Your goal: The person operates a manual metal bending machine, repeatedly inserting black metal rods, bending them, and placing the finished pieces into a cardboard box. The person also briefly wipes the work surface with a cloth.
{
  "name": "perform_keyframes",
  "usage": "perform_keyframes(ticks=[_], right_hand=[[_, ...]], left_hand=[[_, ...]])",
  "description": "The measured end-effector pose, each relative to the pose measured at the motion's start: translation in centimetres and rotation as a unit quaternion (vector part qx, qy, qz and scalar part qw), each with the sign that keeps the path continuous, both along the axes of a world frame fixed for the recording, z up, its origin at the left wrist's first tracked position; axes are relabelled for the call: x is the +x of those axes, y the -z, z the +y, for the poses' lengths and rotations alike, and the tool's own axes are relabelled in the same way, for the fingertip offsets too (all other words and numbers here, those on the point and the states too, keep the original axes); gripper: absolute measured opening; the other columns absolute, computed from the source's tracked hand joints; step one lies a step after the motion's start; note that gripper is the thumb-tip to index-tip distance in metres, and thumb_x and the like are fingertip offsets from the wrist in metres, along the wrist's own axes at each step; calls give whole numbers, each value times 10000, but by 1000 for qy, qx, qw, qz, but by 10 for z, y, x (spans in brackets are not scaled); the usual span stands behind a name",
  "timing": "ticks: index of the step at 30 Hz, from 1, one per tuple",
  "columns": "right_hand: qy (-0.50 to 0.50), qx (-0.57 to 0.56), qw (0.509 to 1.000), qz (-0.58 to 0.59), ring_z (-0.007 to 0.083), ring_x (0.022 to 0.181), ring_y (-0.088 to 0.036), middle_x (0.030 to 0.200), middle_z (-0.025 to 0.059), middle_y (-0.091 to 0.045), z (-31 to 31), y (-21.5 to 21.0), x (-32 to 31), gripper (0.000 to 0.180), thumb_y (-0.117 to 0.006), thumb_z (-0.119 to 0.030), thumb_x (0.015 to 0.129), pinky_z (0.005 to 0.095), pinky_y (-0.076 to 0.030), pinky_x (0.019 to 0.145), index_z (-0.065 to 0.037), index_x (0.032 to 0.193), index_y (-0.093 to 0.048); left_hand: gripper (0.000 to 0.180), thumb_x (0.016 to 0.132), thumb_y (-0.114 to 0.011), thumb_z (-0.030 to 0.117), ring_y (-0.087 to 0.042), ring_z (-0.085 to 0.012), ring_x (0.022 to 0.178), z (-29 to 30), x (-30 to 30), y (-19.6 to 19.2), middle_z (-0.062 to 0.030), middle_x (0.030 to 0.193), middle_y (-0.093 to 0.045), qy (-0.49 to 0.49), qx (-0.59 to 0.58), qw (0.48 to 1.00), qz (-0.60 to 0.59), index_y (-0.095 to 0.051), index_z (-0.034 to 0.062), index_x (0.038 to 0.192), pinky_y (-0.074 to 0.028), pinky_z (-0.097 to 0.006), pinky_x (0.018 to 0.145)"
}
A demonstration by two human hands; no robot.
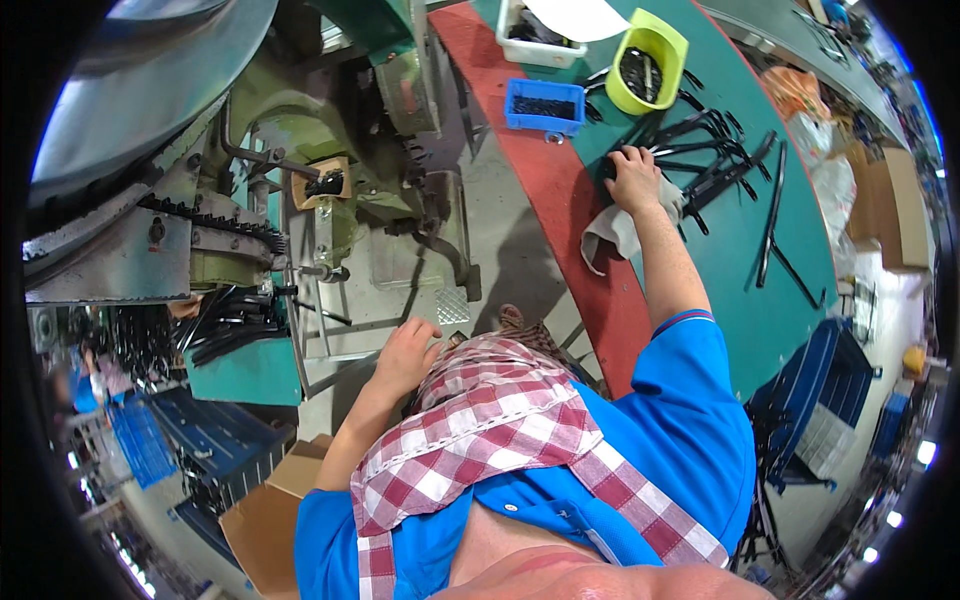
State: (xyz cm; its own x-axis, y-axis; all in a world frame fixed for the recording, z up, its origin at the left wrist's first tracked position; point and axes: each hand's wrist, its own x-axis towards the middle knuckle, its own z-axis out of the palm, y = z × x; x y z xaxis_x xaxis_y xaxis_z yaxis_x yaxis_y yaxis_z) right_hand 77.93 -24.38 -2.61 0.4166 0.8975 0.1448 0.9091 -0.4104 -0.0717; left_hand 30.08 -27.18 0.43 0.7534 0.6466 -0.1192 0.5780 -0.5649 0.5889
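My right hand (636, 182) is at the green and red table, its fingers bent over something dark that I cannot make out. Under its wrist lies a pale cloth (612, 234). Beside the fingers spreads a pile of black metal bars (712, 150) with short side pieces. My left hand (405, 356) hangs near my lap in front of the checked apron (490, 400). Its fingers are loosely bent and apart, with nothing visible in them.
A blue tray (545, 106) of small dark parts, a yellow-green container (648, 65) and a white bin (540, 48) stand on the table (735, 310). At left looms a large green machine (330, 130); black bars (235, 325) lie on a green stand below it. Cardboard box (265, 525) lower left.
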Motion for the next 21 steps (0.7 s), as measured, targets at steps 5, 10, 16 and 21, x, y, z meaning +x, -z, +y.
perform_keyframes(ticks=[5, 10, 16, 21], right_hand=[[-25, 24, 999, -7, 258, 1165, -486, 1155, 33, -546, 4, 12, 21, 318, -708, -193, 769, 473, -432, 892, -156, 1076, -631], [-95, 127, 981, 108, 319, 848, -599, 877, 103, -616, -27, -6, 32, 120, -665, -155, 811, 378, -493, 718, -57, 880, -660], [27, 118, 992, 27, 288, 1069, -537, 1120, 65, -582, -41, -24, -3, 298, -720, -225, 779, 422, -470, 843, -123, 1049, -647], [112, 44, 992, 26, 331, 1077, -514, 1165, 137, -556, -40, 17, -12, 341, -719, -213, 761, 429, -442, 916, -78, 1068, -656]], left_hand=[[185, 819, -650, 166, -562, -338, 933, -6, 22, -3, -122, 961, -566, -26, -6, 1000, 16, -586, 68, 963, -457, -428, 805], [186, 822, -647, 164, -561, -338, 924, -3, 34, -12, -121, 948, -561, -19, 1, 1000, 10, -582, 62, 963, -455, -430, 800], [192, 814, -651, 165, -564, -328, 918, 14, 35, -9, -118, 939, -560, 41, 31, 998, -19, -584, 60, 960, -457, -423, 793], [189, 801, -662, 131, -562, -346, 898, 35, 10, -14, -136, 944, -562, 89, 38, 994, -52, -573, 40, 941, -463, -416, 765]])
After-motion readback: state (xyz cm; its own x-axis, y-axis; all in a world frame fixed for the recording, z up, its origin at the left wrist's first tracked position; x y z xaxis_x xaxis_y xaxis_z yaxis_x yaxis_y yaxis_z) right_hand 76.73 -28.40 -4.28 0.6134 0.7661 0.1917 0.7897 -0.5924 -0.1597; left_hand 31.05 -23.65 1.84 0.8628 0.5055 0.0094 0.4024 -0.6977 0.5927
